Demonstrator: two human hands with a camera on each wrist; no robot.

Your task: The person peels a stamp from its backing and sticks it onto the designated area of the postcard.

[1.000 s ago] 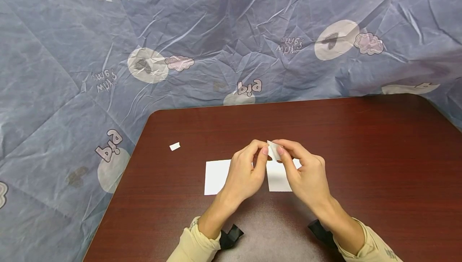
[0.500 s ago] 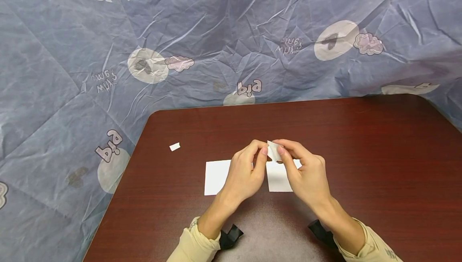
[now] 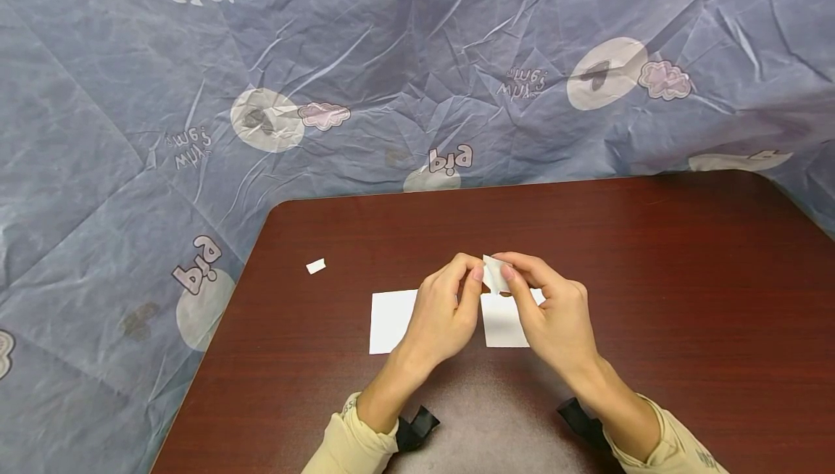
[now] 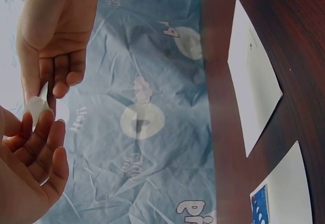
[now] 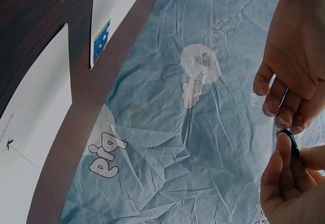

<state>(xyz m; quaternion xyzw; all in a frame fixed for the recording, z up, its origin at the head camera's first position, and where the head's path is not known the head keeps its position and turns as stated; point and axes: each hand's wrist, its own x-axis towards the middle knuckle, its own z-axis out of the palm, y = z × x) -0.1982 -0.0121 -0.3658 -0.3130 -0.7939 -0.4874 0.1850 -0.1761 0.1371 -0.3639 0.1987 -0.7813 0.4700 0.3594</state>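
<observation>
Both hands meet above the table and hold one small, stamp-sized piece of paper (image 3: 496, 276) between them. My left hand (image 3: 446, 307) pinches its left edge with thumb and forefinger, while thumb and fingers of my right hand (image 3: 554, 307) grip the right side. White faces the head camera; in the right wrist view the paper's edge (image 5: 293, 141) looks dark and curved. Under the left hand lies a white card (image 3: 391, 322), which bears a blue patterned stamp (image 4: 260, 206) in the left wrist view. Another white card (image 3: 504, 325), with small print and a dotted line, lies beneath the right hand.
A small white scrap of paper (image 3: 316, 266) lies on the dark red-brown table (image 3: 685, 278), left of the cards. Behind the table hangs a wrinkled blue printed sheet (image 3: 391, 61). Black straps (image 3: 417, 428) sit at both wrists.
The hands keep their place and their pinch. Only the small piece of paper has shifted very slightly between the fingertips.
</observation>
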